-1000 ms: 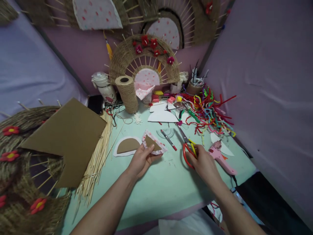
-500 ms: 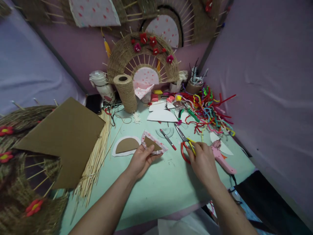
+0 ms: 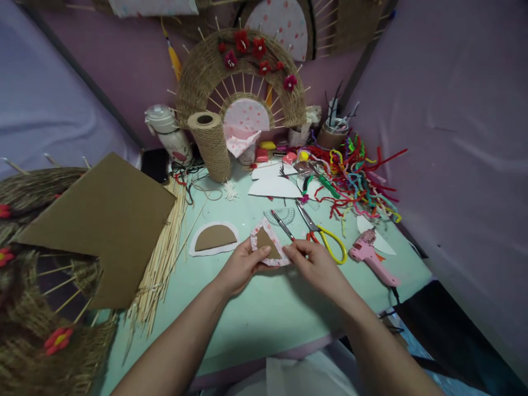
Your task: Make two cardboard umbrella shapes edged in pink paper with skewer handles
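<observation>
My left hand point(image 3: 243, 267) grips a small cardboard piece point(image 3: 266, 242) whose edges are wrapped in white cloth with pink spots. With its fingers pinched together, my right hand point(image 3: 313, 264) holds the right corner of the same piece. Just behind the right hand lie scissors point(image 3: 332, 242) with red and yellow handles, slightly spread. A pen point(image 3: 282, 224) rests across a clear protractor point(image 3: 285, 214). Left of the piece, a brown cardboard half-disc point(image 3: 214, 237) sits on a larger white one. To the right lies a pink glue gun point(image 3: 373, 257).
At left a big cardboard sheet point(image 3: 103, 220) overlaps a bundle of thin sticks point(image 3: 163, 258) and a woven fan. A twine spool point(image 3: 210, 148), a white bottle point(image 3: 169, 135) and a flowered woven fan point(image 3: 198, 71) stand at the back. Colourful pipe cleaners point(image 3: 355, 176) heap at back right.
My right hand has let go of the scissors, which now lie on the table, and moved left to the cardboard piece. The left hand and piece have shifted slightly right. The view has tilted down.
</observation>
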